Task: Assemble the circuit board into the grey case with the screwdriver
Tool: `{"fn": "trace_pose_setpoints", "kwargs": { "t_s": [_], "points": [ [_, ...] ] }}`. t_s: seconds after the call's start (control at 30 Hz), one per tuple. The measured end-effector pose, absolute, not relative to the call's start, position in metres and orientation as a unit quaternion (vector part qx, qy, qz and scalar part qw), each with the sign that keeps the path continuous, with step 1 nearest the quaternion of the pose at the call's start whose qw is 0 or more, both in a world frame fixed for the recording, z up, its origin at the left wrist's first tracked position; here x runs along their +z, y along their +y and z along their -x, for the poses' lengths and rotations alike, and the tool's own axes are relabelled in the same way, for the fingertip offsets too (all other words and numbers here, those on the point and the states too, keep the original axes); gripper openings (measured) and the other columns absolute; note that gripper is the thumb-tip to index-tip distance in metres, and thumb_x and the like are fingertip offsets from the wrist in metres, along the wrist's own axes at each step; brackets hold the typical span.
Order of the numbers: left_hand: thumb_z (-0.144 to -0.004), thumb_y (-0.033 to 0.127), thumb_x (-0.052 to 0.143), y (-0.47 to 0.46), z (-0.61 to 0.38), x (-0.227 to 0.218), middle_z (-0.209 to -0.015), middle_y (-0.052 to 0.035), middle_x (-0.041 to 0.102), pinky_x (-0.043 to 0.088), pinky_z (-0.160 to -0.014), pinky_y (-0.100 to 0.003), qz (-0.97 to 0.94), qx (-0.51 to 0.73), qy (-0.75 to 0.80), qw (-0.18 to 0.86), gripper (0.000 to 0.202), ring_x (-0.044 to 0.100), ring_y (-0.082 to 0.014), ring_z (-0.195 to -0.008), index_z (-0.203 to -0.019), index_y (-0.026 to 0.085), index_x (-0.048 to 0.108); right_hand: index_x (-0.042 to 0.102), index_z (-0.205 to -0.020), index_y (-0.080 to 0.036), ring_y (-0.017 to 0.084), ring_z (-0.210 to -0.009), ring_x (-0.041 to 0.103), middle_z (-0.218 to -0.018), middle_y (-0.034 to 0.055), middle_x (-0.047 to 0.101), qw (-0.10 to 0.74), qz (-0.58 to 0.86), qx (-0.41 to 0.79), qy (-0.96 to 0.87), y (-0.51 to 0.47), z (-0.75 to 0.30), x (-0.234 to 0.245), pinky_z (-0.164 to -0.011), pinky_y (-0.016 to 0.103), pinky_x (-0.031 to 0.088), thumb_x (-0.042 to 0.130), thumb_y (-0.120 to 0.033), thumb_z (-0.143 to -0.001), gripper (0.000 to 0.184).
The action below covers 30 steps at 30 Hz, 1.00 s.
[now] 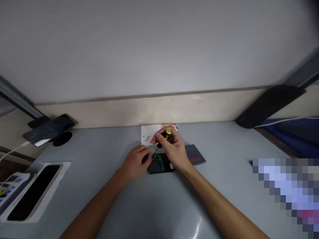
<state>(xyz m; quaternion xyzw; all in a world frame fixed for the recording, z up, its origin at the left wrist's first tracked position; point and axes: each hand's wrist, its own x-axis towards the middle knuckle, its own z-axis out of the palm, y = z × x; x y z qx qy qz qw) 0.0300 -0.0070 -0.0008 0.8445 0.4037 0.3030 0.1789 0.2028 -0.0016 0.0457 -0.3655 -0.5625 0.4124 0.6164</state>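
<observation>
While the right hand [174, 149] grips a screwdriver [166, 136], gray table [99, 149] lies open leftward.

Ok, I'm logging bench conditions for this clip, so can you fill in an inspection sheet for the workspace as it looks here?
Surface: grey smooth tabletop, against a pale wall.
Job's things: small black device with exposed green circuit board; black screwdriver with yellow cap, tip down on the board; white paper sheet holding tiny dark screws; dark flat cover with red label beside the device.
Clutter: dark phone on a stand; white open tray with black inside.
Grippers: left hand steadies the device; right hand grips the screwdriver.
Cables: white cable into the phone.
Surroundings: black slanted panel; blurred patch at right.
</observation>
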Motion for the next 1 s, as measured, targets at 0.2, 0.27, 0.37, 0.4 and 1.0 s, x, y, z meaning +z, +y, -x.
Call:
{"fn": "trace_pose_setpoints", "kwargs": {
  "t_s": [0.2, 0.27, 0.37, 0.4, 1.0],
  "points": [
    [-0.097, 0.016, 0.050, -0.008, -0.031, 0.001, -0.089, -0.0038, 0.066, 0.052, -0.081, -0.032, -0.845, 0.301, 0.404, 0.178, 0.018, 0.062, -0.0186, -0.088, -0.093, 0.021, 0.067, 0.052, -0.094, -0.026, 0.014, -0.058, 0.044, -0.067, -0.0043, 0.046, 0.633, 0.327, 0.470, -0.521, -0.002, -0.198, 0.040, -0.057, 0.030, 0.040, 0.049, -0.058, -0.100, 0.032],
    [-0.097, 0.016, 0.049, -0.008, -0.031, 0.001, -0.090, -0.0035, 0.065, 0.052, -0.081, -0.032, -0.846, 0.297, 0.406, 0.179, 0.019, 0.061, -0.0186, -0.088, -0.094, 0.021, 0.067, 0.057, -0.104, -0.026, 0.016, -0.062, 0.047, -0.071, -0.0019, 0.047, 0.625, 0.320, 0.492, -0.515, -0.001, -0.198, 0.042, -0.061, 0.031, 0.043, 0.033, -0.059, -0.104, 0.041],
    [-0.096, 0.017, 0.049, -0.007, -0.030, 0.000, -0.089, -0.0030, 0.065, 0.051, -0.079, -0.031, -0.846, 0.291, 0.410, 0.179, 0.019, 0.061, -0.0184, -0.087, -0.091, 0.022, 0.066, 0.058, -0.106, -0.025, 0.018, -0.070, 0.052, -0.077, 0.0007, 0.051, 0.608, 0.335, 0.502, -0.516, -0.001, -0.199, 0.046, -0.070, 0.033, 0.048, 0.036, -0.057, -0.104, 0.039],
    [-0.096, 0.017, 0.049, -0.007, -0.030, 0.000, -0.089, -0.0029, 0.065, 0.051, -0.079, -0.031, -0.845, 0.291, 0.411, 0.179, 0.019, 0.061, -0.0183, -0.087, -0.091, 0.022, 0.066, 0.058, -0.102, -0.025, 0.018, -0.072, 0.053, -0.079, 0.0011, 0.052, 0.607, 0.340, 0.497, -0.519, -0.002, -0.200, 0.047, -0.072, 0.033, 0.048, 0.041, -0.057, -0.103, 0.036],
    [-0.097, 0.017, 0.050, -0.007, -0.030, 0.000, -0.091, -0.0027, 0.065, 0.051, -0.080, -0.031, -0.846, 0.291, 0.408, 0.182, 0.018, 0.061, -0.0178, -0.088, -0.094, 0.022, 0.067, 0.054, -0.094, -0.026, 0.015, -0.066, 0.051, -0.072, -0.0025, 0.052, 0.597, 0.301, 0.477, -0.570, 0.000, -0.208, 0.046, -0.064, 0.032, 0.043, 0.051, -0.053, -0.101, 0.028]
  ]
}}
